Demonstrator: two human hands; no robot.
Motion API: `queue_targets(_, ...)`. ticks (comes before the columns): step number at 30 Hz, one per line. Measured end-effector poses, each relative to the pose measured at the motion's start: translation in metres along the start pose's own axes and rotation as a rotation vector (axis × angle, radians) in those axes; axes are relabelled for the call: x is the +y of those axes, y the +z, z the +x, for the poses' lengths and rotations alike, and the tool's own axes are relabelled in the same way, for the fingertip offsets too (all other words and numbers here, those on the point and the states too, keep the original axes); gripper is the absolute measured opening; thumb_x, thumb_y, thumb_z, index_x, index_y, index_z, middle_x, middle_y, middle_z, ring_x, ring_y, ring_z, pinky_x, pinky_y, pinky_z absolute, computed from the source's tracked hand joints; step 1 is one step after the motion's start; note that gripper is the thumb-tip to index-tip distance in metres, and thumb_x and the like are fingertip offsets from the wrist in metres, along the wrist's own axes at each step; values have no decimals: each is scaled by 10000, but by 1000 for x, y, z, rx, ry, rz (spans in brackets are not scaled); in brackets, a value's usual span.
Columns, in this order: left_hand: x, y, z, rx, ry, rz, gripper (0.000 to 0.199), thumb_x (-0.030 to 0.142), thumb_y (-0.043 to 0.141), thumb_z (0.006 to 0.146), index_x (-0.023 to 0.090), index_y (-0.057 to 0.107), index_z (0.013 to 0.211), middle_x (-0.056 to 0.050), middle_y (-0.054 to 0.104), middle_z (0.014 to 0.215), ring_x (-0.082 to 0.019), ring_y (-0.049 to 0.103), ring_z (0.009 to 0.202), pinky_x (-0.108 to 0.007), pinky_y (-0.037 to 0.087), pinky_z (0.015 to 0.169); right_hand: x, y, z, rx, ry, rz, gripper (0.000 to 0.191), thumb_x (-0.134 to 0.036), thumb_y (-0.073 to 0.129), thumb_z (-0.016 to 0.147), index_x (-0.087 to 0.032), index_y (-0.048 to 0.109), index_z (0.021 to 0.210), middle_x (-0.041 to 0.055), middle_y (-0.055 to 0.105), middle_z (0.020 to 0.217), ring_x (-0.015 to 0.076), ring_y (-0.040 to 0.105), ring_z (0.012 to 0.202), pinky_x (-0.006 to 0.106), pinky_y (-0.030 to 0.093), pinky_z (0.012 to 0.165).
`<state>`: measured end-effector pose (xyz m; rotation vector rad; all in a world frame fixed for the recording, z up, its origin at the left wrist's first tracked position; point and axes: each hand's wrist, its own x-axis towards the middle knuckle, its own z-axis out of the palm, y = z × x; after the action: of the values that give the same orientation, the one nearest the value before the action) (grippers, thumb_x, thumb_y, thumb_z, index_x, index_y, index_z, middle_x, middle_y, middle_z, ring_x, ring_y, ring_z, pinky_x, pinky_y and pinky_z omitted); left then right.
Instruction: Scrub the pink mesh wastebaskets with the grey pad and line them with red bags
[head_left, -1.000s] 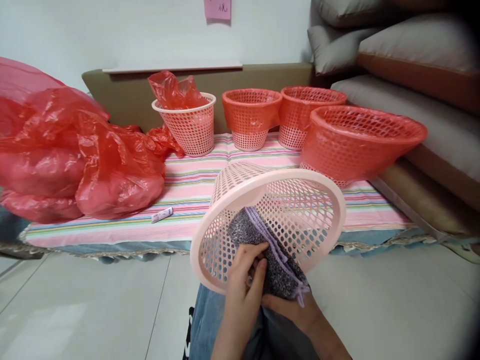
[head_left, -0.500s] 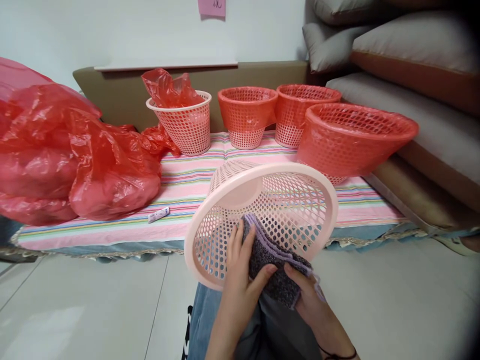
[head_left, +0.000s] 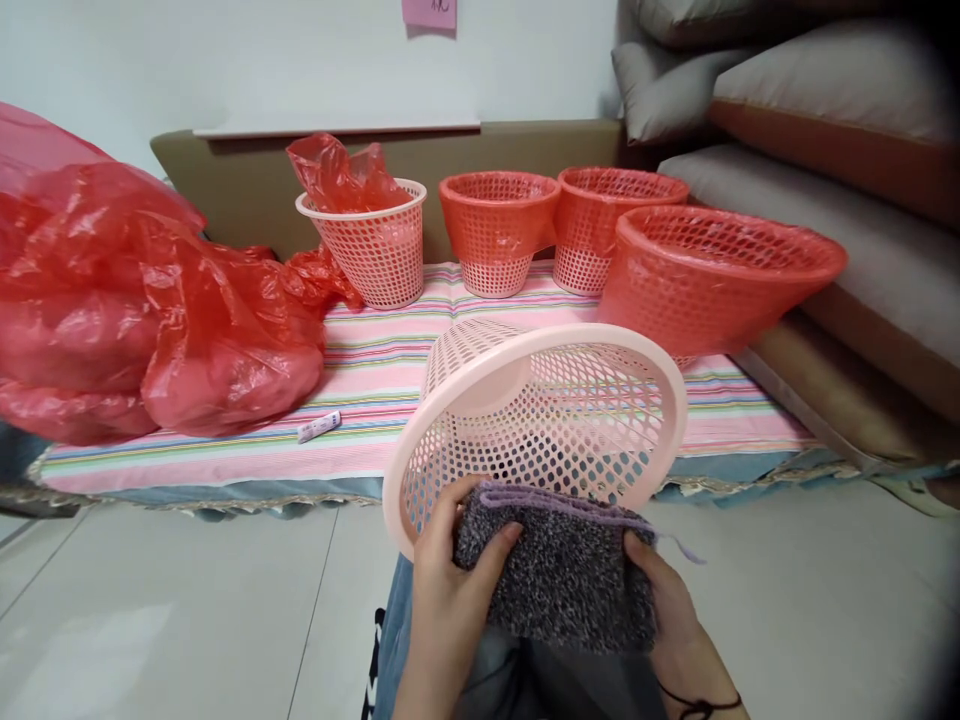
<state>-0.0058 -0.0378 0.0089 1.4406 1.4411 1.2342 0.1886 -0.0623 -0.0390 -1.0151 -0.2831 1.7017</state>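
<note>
Five pink mesh baskets were in view: one tilted basket [head_left: 675, 410], its mouth toward the person; one upright basket [head_left: 382, 260] behind it to the left, with a crumpled red bag [head_left: 337, 175] inside; and three lined baskets [head_left: 496, 225] behind it and to the right, red plastic folded over their rims. One grey cloth [head_left: 570, 585] with lilac edging was held before the tilted basket's mouth, overlapping its near rim in this view; whether they touched could not be told.

Both grips were closed on the cloth: the left hand [head_left: 454, 570] pinched its left side, thumb on the near face, and the right hand [head_left: 671, 610] its right end.

Left of the tilted basket, one small packet [head_left: 319, 427] and a heap of red plastic [head_left: 232, 340] lay on a striped cover [head_left: 375, 400] over a low seat. To its right rose stacked cushions [head_left: 832, 100]; below was pale tiled floor [head_left: 262, 600]; behind, one pink note [head_left: 429, 14] hung on a white wall [head_left: 525, 60].
</note>
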Motion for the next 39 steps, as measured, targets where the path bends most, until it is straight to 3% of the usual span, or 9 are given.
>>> queue_targets(3, 2, 1, 1, -45, 173, 157, 248, 204, 649, 874, 285, 621, 1107, 11, 716, 1050, -176, 668, 990, -276, 506, 854, 3, -3, 5, -95, -7, -97, 626, -375, 955, 471, -259, 765, 1056, 98, 745, 1148, 361, 650, 1164, 534, 476, 1051)
queue_targets(6, 7, 0, -3, 8, 314, 262, 310, 144, 642, 877, 283, 603, 1151, 12, 715, 1045, -162, 676, 970, -265, 509, 847, 5, -4, 10, -88, 0, -176, 590, -349, 950, 504, -225, 766, 1052, 112, 746, 1138, 346, 686, 1101, 520, 502, 1027)
queue_targets(10, 12, -9, -10, 464, 582, 389, 351, 24, 656, 823, 263, 662, 1080, -26, 686, 1101, -188, 646, 1049, -333, 479, 963, 2, 3, 15, -15, -61, -146, 541, -384, 932, 536, -213, 773, 1024, 98, 763, 1093, 329, 697, 1082, 480, 532, 1006)
queue_targets(13, 4, -23, -5, 761, 584, 421, 539, 80, 795, 716, 271, 637, 1194, -62, 633, 1238, -259, 575, 1205, -445, 397, 1089, 0, 9, 21, 105, -181, -92, 523, -390, 908, 582, -281, 751, 1069, 33, 769, 1091, 274, 700, 1087, 412, 568, 966)
queue_targets(16, -16, -32, 7, 604, 397, 303, 755, 264, 821, 727, 271, 484, 1402, -103, 517, 1441, -310, 468, 1358, -482, 358, 1138, -3, 14, 34, 243, -376, -174, 445, -415, 857, 656, -293, 739, 1067, 10, 747, 1158, 247, 677, 1137, 377, 573, 960)
queue_targets(19, -43, -29, 14, 532, 170, 109, 565, 363, 723, 825, 251, 547, 1350, -96, 613, 1329, -287, 576, 1251, -424, 445, 1075, -14, 24, 54, 293, -575, -448, 358, -411, 807, 706, -243, 755, 1018, 40, 759, 1114, 279, 684, 1112, 405, 575, 953)
queue_targets(25, -68, -16, 13, 485, 68, -87, 511, 377, 691, 851, 238, 576, 1329, -89, 687, 1188, -256, 655, 1122, -390, 504, 1005, -30, 57, 101, -135, -1042, -1260, 524, -169, 547, 795, -167, 626, 1313, 99, 611, 1384, 290, 528, 1323, 497, 373, 1164)
queue_targets(30, -60, -14, 13, 476, 53, -83, 506, 348, 687, 854, 236, 581, 1336, -90, 676, 1226, -251, 639, 1155, -380, 490, 1026, 4, 57, 118, -291, -871, -1809, 662, -10, 501, 640, -96, 646, 1281, 166, 586, 1397, 352, 425, 1390, 554, 307, 1187)
queue_targets(39, -48, -13, 11, 561, -17, -76, 445, 392, 714, 815, 214, 635, 1214, -81, 702, 1132, -255, 663, 1100, -403, 491, 1023, 8, 46, 76, -489, -662, -1708, 680, -9, 536, 610, -174, 680, 1253, 116, 601, 1391, 344, 471, 1368, 564, 366, 1148)
